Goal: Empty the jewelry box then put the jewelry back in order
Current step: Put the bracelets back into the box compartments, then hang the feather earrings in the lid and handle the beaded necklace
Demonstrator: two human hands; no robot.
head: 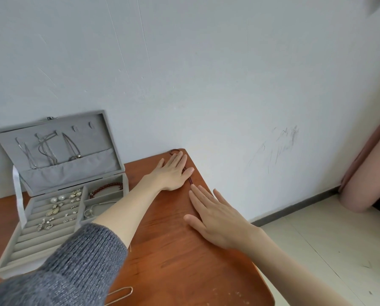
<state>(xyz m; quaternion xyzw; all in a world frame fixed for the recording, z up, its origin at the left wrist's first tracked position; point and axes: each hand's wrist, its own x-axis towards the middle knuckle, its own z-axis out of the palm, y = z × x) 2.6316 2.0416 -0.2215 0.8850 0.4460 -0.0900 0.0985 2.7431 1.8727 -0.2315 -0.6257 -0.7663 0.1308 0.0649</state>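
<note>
Hands are being laid flat on the wooden table (162, 250), both with fingers straight and nothing gripped. Left hand (173, 173) is being pressed palm-down near the far corner of the table, directly over a dark red beaded strand (190, 180); the strand is being seen emerging at the fingertips near the corner and again below the little-finger side, running along the right table edge. Right hand (215, 219) is being held flat nearer the camera, fingertips just beside the strand's near end; actual contact cannot be told. Jewelry box (10, 259) is being left open at the left side of the table, well apart from both hands, though the left forearm with its grey knit sleeve (74, 268) is being passed over the box's right compartments. Necklaces (45, 149) are being kept hanging inside the raised lid. Earrings (58, 208) are being held in the ring-roll section, a reddish bead bracelet (106, 187) in the far right compartment, a thin silver chain (92, 209) in the compartment nearer the camera. A gold-coloured loop (120, 293) is being seen at the near table edge, partly cut off by the sleeve.
</note>
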